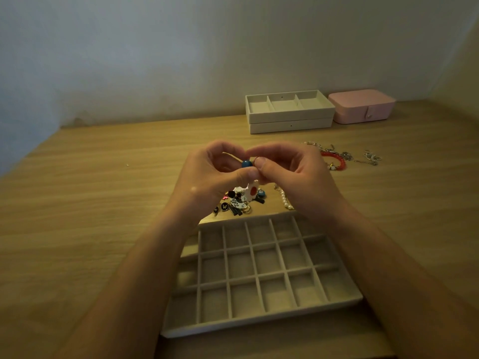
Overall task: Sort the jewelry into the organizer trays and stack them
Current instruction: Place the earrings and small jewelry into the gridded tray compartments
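Observation:
My left hand (pixel 212 172) and my right hand (pixel 290 172) meet above the table and pinch one piece of jewelry between them: a blue bead (pixel 247 164) on top, a white flower pendant with a red centre (pixel 252 191) hanging below. Under the hands lies a heap of small earrings and charms (pixel 237 203). A pearl strand (pixel 285 200) lies beside it. A beige grid tray (pixel 259 270) with many small empty compartments sits in front of me, between my forearms.
Two stacked beige trays (pixel 290 112) stand at the back by the wall, the top one with three compartments. A pink jewelry box (pixel 363 106) sits to their right. A red bead bracelet (pixel 337 161) and silver chains (pixel 368 158) lie at right on the wooden table (pixel 103 190).

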Tool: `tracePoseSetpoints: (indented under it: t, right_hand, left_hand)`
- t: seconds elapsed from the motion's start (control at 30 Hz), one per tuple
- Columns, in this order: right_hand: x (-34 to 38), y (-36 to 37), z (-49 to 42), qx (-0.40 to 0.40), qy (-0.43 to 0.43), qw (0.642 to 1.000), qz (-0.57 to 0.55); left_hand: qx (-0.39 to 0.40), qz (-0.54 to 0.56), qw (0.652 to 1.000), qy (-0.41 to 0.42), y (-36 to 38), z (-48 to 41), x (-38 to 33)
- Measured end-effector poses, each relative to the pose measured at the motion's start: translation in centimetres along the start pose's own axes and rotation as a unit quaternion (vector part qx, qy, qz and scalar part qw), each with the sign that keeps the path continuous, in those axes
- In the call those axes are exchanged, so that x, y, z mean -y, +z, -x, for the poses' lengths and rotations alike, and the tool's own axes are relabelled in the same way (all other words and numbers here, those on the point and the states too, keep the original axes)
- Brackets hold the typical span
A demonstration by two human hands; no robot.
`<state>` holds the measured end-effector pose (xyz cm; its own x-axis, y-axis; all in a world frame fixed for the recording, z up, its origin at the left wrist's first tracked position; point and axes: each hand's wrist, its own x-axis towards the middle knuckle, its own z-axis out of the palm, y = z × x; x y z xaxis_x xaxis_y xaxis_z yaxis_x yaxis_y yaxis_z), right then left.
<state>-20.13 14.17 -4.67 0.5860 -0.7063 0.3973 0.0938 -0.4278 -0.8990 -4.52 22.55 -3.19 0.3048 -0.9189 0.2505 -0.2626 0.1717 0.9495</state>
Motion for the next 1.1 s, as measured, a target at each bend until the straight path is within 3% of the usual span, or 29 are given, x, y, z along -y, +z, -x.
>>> tracePoseSetpoints:
  t: [0.17,0.47,0.8,1.1]
  right_hand:
    - [0.1,-0.3,0.0,0.018,0.027,0.999,0.020]
    - [2.1,0.0,-1.0,0.116,0.199,0.973,0.002]
    - [4.4,5.6,-1.1,0.156,0.198,0.968,0.007]
    - [4.0,8.4,-0.9,0.216,0.192,0.948,0.133]
  left_hand:
    - [0.006,-0.090,0.995,0.035,-0.1,-0.4,0.6]
    - [0.034,-0.194,0.980,0.010,-0.9,0.0,-0.5]
    - [0.034,-0.018,0.998,-0.053,-7.0,4.7,0.7]
    - [-0.002,-0.054,0.993,-0.109,-8.9,7.2,2.5]
